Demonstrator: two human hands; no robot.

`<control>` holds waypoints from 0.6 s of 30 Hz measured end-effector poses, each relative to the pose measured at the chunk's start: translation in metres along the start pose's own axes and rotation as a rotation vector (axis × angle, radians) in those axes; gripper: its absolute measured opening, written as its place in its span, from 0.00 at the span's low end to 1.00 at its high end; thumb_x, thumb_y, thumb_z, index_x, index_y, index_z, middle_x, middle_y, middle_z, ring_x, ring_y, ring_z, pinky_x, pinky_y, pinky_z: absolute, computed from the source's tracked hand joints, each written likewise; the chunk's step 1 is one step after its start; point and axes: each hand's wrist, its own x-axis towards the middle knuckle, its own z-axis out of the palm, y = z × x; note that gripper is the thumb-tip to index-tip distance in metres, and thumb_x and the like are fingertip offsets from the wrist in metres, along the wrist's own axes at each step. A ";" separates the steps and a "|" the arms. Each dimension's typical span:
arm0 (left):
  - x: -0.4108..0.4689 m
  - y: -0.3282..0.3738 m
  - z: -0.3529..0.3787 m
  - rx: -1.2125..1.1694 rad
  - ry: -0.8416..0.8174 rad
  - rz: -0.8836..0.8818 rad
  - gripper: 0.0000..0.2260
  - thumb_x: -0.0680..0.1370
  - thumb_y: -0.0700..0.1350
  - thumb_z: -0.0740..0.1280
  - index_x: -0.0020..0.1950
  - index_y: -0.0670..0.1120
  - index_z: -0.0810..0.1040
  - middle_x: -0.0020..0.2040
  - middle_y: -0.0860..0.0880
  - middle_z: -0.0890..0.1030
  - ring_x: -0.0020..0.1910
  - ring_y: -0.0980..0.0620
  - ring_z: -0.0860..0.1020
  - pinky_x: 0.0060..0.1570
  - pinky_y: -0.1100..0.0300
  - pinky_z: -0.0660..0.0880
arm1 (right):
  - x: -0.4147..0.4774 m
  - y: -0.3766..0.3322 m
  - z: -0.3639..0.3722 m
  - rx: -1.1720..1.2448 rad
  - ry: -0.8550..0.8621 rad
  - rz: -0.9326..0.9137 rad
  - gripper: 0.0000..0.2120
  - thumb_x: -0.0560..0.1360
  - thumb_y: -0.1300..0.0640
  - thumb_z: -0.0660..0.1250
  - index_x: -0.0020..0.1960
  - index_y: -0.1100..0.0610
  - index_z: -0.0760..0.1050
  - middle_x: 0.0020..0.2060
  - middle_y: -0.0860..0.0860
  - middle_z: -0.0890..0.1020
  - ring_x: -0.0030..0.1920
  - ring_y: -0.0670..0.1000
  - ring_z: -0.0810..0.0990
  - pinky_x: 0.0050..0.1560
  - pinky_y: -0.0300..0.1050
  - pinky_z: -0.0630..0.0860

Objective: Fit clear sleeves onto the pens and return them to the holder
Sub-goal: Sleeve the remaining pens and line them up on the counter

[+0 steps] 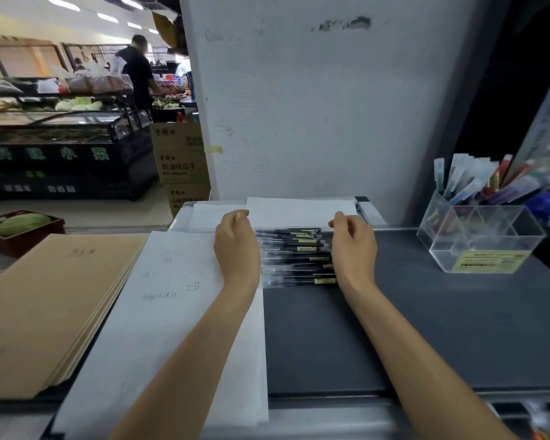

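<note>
Several black pens in clear sleeves (294,257) lie side by side in a row on the dark counter (426,328), each with a small yellow label near its right end. My left hand (237,244) sits at the row's left ends and my right hand (353,246) at its right ends, so the row is bracketed between them. Both hands have curled fingers near the farthest pens; whether they pinch anything is hidden. A clear acrylic holder (477,239) stands at the right, with sleeved pens and pencils upright in its back compartments.
White paper sheets (172,312) lie under my left forearm, and a stack of brown notebooks (45,306) sits further left. More white paper (299,211) lies behind the pens against a white wall panel. A shop aisle with produce stands and a person is at far left.
</note>
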 end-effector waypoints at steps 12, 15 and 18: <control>0.002 0.004 -0.004 -0.307 -0.063 -0.119 0.13 0.86 0.45 0.57 0.60 0.48 0.81 0.61 0.49 0.83 0.64 0.53 0.79 0.67 0.58 0.72 | 0.003 -0.005 0.003 0.364 -0.034 0.182 0.18 0.85 0.46 0.58 0.48 0.53 0.83 0.54 0.46 0.85 0.56 0.43 0.81 0.39 0.28 0.75; 0.004 0.004 -0.006 -0.315 -0.041 -0.109 0.13 0.86 0.45 0.57 0.56 0.49 0.82 0.59 0.49 0.84 0.61 0.53 0.81 0.63 0.59 0.74 | 0.008 -0.005 0.000 0.424 -0.010 0.227 0.18 0.86 0.48 0.58 0.47 0.54 0.83 0.54 0.50 0.86 0.58 0.48 0.83 0.42 0.30 0.76; 0.006 0.004 -0.007 -0.293 -0.008 -0.087 0.13 0.86 0.45 0.58 0.54 0.48 0.83 0.56 0.49 0.86 0.59 0.52 0.83 0.57 0.60 0.76 | 0.008 -0.004 -0.005 0.397 -0.002 0.204 0.15 0.84 0.49 0.61 0.48 0.53 0.84 0.51 0.47 0.87 0.58 0.47 0.83 0.50 0.38 0.75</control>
